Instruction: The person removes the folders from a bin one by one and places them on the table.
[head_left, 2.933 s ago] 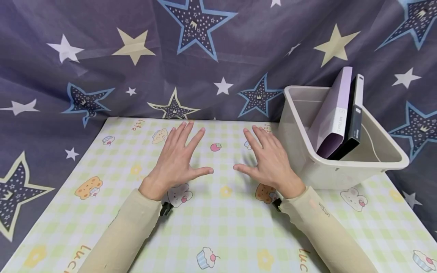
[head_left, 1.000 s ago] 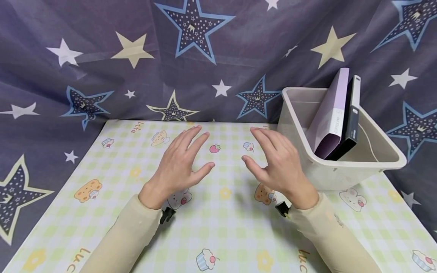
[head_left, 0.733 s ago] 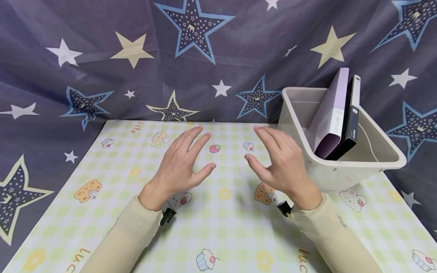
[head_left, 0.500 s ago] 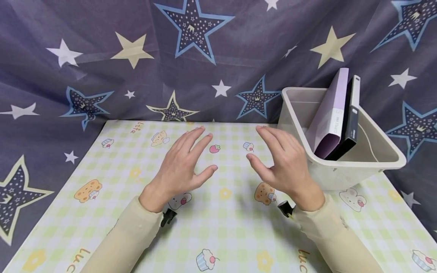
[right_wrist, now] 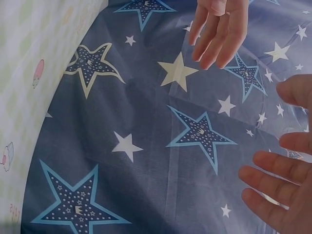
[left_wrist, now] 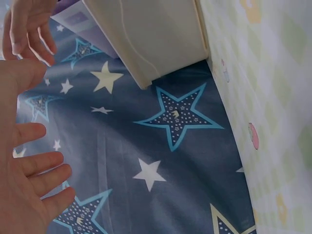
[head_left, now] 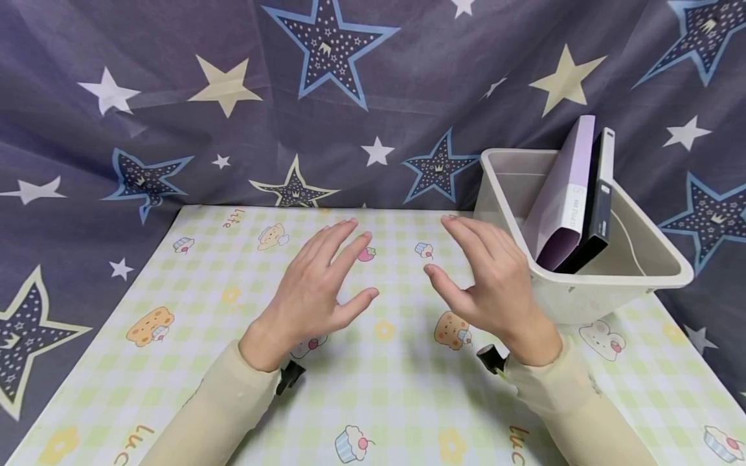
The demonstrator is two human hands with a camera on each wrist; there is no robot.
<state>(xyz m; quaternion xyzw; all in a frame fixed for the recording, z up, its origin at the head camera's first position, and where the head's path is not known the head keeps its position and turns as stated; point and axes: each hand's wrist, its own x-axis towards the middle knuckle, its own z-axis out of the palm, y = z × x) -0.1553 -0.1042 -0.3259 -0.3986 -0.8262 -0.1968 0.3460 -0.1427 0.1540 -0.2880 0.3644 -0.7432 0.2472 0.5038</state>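
Observation:
Both hands hover over the checked tabletop, fingers extended and thumbs spread, with nothing in either. The left hand (head_left: 315,285) is left of the middle, its index finger overlapping a printed strawberry. To the right, the right hand (head_left: 492,285) is nearest the off-white plastic bin (head_left: 594,294), overlapping its left side in the head view. Inside the bin a lilac binder (head_left: 562,194) leans beside a black binder (head_left: 600,207) with a pale upper spine. In the left wrist view, the bin (left_wrist: 161,34) and part of the lilac binder (left_wrist: 92,29) show beyond the fingers.
A green-and-white checked tablecloth (head_left: 384,388) with cartoon prints covers the table. Behind it hangs a dark curtain (head_left: 373,65) with stars, right at the table's back edge. The bin stands at the table's back right, and both binders rise above its rim.
Over these frames both hands turn from palms down toward facing each other. The right hand shifts right toward the bin, and the left drifts slightly right. The bin and binders stay put.

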